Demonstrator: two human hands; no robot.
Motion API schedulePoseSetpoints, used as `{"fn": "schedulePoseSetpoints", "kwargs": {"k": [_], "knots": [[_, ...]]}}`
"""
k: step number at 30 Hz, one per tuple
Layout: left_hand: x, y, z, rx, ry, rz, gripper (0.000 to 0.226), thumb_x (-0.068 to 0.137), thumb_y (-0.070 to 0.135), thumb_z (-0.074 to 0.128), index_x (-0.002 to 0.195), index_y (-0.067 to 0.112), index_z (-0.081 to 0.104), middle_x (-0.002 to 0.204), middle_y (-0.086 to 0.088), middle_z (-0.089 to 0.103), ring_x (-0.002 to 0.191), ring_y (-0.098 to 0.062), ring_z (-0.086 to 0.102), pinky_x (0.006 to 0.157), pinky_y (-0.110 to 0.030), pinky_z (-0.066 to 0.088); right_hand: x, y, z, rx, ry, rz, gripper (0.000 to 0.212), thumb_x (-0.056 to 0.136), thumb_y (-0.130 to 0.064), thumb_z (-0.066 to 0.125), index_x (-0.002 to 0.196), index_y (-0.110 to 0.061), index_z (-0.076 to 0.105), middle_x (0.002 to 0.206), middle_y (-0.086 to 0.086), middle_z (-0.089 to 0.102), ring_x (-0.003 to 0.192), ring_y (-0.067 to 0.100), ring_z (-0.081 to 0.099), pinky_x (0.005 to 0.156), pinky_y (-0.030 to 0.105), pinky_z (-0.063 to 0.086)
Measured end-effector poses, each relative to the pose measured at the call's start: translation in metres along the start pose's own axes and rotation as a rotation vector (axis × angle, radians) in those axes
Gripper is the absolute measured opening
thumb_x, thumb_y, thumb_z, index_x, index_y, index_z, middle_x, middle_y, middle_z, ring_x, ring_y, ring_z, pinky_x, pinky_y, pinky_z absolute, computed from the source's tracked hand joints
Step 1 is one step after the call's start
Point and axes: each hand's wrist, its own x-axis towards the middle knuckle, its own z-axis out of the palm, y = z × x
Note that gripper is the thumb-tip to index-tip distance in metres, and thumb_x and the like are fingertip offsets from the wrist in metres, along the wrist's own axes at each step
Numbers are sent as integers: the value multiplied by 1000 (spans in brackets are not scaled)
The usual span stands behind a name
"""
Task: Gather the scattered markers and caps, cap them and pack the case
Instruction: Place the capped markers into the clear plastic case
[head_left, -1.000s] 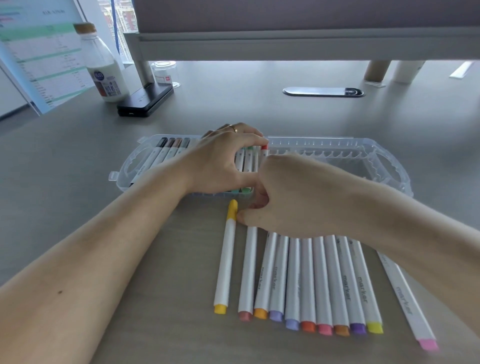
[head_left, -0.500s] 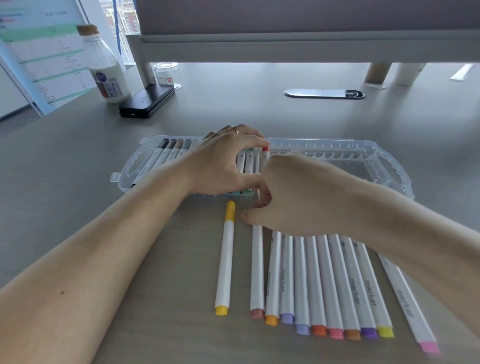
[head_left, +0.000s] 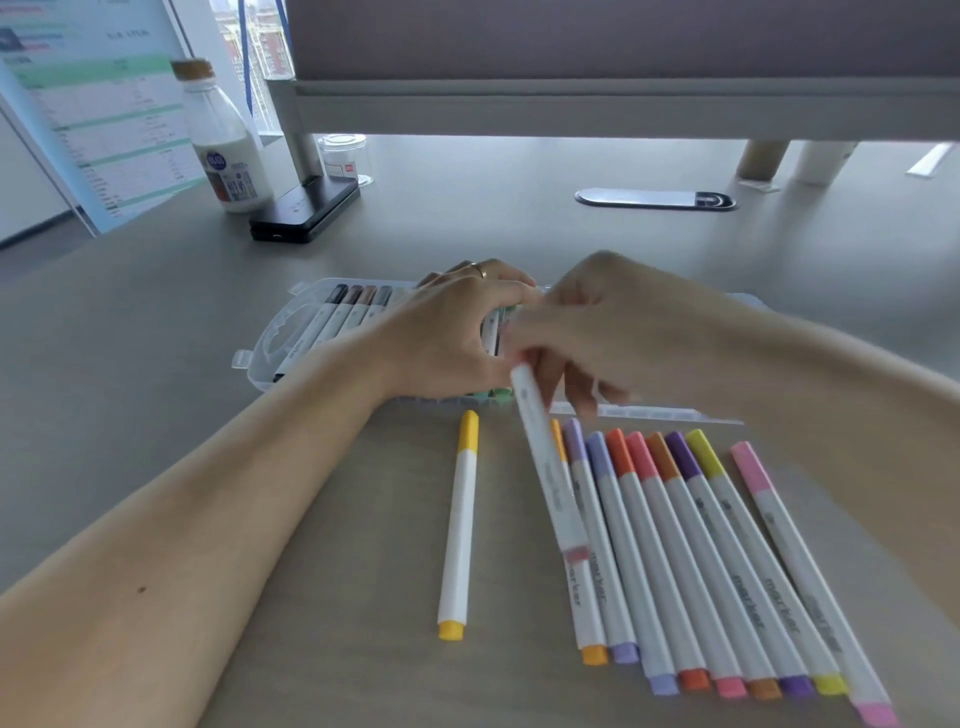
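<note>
Lifting pink-ended marker (head_left: 545, 462) off table (head_left: 337, 519), right hand (head_left: 623, 322) fingers pinching it, left hand (head_left: 447, 343) still clasping cased markers (head_left: 358, 306)

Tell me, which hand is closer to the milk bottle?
The left hand. It is over the case, with the milk bottle farther back and to its left. The right hand, gripping a marker, is beyond the left hand, farther from the bottle.
</note>
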Motion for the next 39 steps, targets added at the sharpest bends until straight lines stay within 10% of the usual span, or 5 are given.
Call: {"fn": "schedulePoseSetpoints", "kwargs": {"k": [6, 16, 25, 30, 39], "knots": [[0, -4, 1, 87, -18, -8, 82, 77, 80, 61, 143, 31, 57, 145, 16, 51, 130, -5, 45, 112, -38, 39, 5, 21, -37, 615, 3, 3, 20, 100, -14, 55, 91, -8, 72, 93, 12, 77, 70, 19, 69, 54, 21, 53], [-8, -8, -6, 60, -33, -30, 90, 74, 86, 51, 146, 32, 56, 149, 17, 49, 137, -3, 43, 116, -34, 35, 21, 49, -40, 775, 167, 86, 18, 95, -11, 66, 110, -5, 74, 98, 9, 80, 79, 15, 76, 65, 22, 61], [-5, 11, -1, 0, 66, 38, 101, 79, 82, 59, 162, 39, 20, 158, 12, 45, 141, -7, 43, 115, -34, 34, 30, 50, -9, 463, 324, 24, 4, 90, -17, 76, 93, -17, 77, 88, 3, 81, 84, 17, 79, 84, 31, 61], [-3, 3, 3, 56, 19, 16, 109, 69, 88, 58, 159, 32, 35, 154, 12, 47, 140, -8, 43, 116, -37, 36, 25, 46, -7, 305, 258, 50, 16, 84, -15, 82, 98, -17, 78, 84, -1, 80, 82, 17, 79, 88, 43, 63], [-2, 0, 3, 36, -6, -40, 94, 72, 90, 51, 147, 33, 54, 148, 15, 50, 137, -7, 44, 113, -41, 38, 26, 46, -8, -11, 290, 0, 39, 77, -32, 86, 112, -23, 73, 76, -12, 78, 69, 3, 73, 62, 22, 58]]}}
